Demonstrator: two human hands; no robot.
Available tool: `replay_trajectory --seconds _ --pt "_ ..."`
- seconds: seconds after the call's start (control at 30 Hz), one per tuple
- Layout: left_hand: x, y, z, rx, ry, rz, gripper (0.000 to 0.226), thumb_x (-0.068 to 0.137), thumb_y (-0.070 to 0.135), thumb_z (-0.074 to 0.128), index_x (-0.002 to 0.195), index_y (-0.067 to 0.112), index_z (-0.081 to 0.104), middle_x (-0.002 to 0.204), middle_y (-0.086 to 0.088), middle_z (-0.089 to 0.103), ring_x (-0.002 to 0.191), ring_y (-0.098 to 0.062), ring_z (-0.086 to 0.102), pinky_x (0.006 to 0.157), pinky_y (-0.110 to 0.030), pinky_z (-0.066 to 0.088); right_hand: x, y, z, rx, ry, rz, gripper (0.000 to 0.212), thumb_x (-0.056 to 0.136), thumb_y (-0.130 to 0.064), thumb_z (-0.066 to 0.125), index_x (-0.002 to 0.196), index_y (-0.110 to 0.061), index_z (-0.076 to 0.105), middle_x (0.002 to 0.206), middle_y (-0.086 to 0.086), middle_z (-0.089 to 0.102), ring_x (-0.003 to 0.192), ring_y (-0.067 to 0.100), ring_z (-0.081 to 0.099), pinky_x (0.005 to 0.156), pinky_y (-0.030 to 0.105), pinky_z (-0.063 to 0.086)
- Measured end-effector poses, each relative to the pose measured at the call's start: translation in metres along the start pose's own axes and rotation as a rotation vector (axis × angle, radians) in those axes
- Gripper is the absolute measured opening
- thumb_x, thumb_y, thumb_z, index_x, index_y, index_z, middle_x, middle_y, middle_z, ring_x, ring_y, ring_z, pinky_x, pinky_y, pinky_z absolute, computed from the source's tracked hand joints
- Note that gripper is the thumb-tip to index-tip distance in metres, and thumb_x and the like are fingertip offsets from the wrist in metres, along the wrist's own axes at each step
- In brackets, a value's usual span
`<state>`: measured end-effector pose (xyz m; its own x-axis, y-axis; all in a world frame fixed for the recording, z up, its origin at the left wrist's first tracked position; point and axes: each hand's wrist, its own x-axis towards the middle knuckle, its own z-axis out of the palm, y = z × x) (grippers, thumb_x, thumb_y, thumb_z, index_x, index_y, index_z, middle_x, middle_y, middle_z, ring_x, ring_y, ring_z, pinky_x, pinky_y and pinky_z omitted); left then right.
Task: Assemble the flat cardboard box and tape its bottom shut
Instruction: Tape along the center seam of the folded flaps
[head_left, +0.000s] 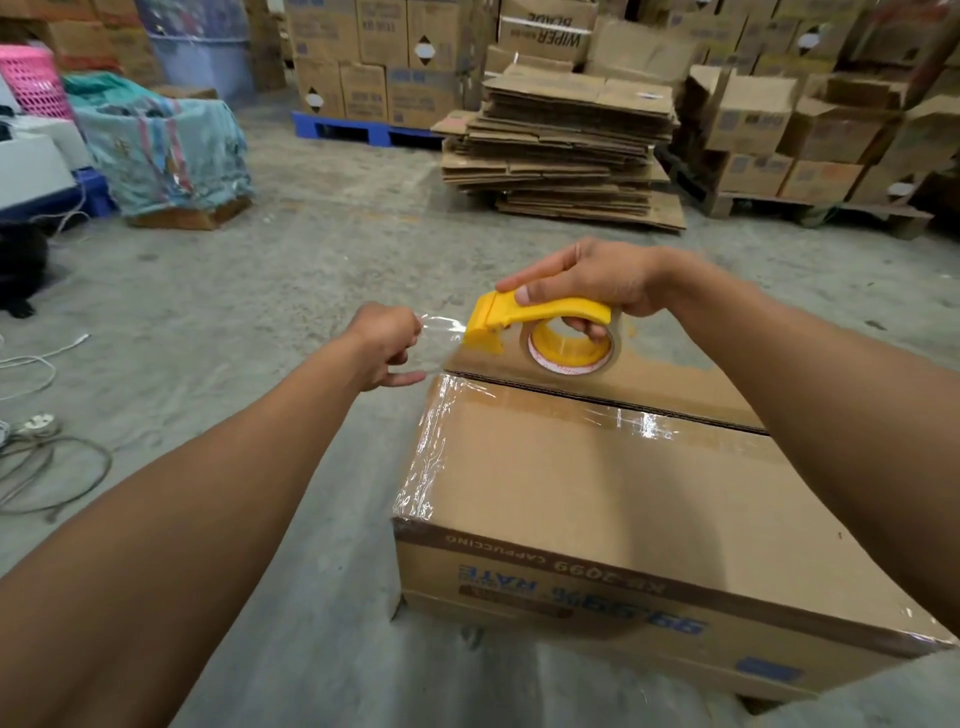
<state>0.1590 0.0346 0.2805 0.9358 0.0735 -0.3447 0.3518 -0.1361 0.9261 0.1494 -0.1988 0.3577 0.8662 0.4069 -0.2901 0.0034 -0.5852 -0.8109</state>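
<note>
Right hand (587, 283) grips the yellow dispenser (540, 317), thumb along its top and fingers curled through the tape roll (569, 348), which rests on the far flap of the box. Left hand (387, 343) pinches the clear tape end (441, 327) drawn out from the dispenser's mouth, just off the box's far left corner; its little finger sticks out loose.

Concrete floor (291, 291) carries the box (623, 519), which sits near and right, flaps closed upward, print on its near side upside down. Clear tape (613, 415) runs along the seam between the two flaps and wrinkles down the left edge.

Far behind, a stack of flat cartons (566, 140) lies on the floor, with piled boxes (374, 57) on a blue pallet (363, 130) to its left. A cloth-covered bundle (161, 145) and a pink basket (36, 78) stand far left, and cables (47, 467) lie on the floor at the left edge.
</note>
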Motion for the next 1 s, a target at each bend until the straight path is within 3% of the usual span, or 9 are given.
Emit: replay_trajectory --seconds 0.13,0.27,0.37,0.53,0.77,1.0 --pt "-0.001 0.014 -0.009 -0.011 -0.013 -0.001 0.020 0.095 0.006 0.045 0.079 0.014 0.054 0.064 0.001 0.042 0.053 -0.011 0.033 0.066 -0.038 0.059 -0.010 -0.010 -0.006 0.034 -0.003 -0.016 0.035 0.092 -0.029 0.065 0.127 -0.030 0.066 0.083 0.005 0.073 0.046 0.013 0.054 0.041 0.024 0.051" --pt "-0.003 0.004 -0.016 0.009 -0.068 -0.085 0.018 0.096 0.007 0.048 0.082 0.013 0.056 0.063 0.001 0.043 0.051 -0.010 0.034 0.071 -0.038 0.059 -0.014 0.003 0.002 0.114 -0.025 0.000 0.040 0.085 -0.035 0.068 0.125 -0.032 0.067 0.087 0.016 0.067 0.046 0.015 0.051 0.040 0.023 0.049" --pt "-0.001 -0.012 -0.016 0.032 -0.098 -0.112 0.017 0.097 0.008 0.049 0.082 0.013 0.057 0.063 0.001 0.045 0.051 -0.010 0.035 0.071 -0.038 0.059 -0.015 0.025 0.016 0.138 -0.040 0.018 0.044 0.080 -0.038 0.071 0.124 -0.034 0.068 0.077 0.018 0.056 0.046 0.018 0.050 0.040 0.024 0.048" --pt "0.007 -0.037 -0.016 0.119 -0.120 -0.073 0.014 0.095 0.012 0.051 0.087 0.017 0.061 0.063 0.003 0.048 0.053 -0.011 0.037 0.074 -0.034 0.055 -0.015 0.046 0.035 0.150 0.003 0.004 0.040 0.084 -0.029 0.070 0.124 -0.029 0.069 0.054 0.006 0.059 0.037 0.012 0.052 0.037 0.022 0.048" --pt "0.011 -0.060 -0.007 0.087 -0.113 -0.039 0.017 0.095 0.018 0.051 0.080 0.022 0.058 0.065 0.005 0.047 0.056 -0.012 0.036 0.068 -0.030 0.049 -0.016 0.042 0.042 0.110 0.006 0.001 0.035 0.090 -0.024 0.068 0.124 -0.027 0.068 0.050 0.006 0.059 0.033 0.013 0.050 0.036 0.022 0.048" --pt "0.011 -0.082 0.003 -0.036 -0.152 -0.142 0.018 0.097 0.017 0.047 0.081 0.022 0.052 0.065 0.005 0.041 0.055 -0.011 0.031 0.059 -0.026 0.041 -0.015 0.036 0.043 0.089 -0.011 0.019 0.035 0.092 -0.019 0.065 0.126 -0.022 0.066 0.053 0.000 0.064 0.034 0.011 0.051 0.035 0.021 0.048"
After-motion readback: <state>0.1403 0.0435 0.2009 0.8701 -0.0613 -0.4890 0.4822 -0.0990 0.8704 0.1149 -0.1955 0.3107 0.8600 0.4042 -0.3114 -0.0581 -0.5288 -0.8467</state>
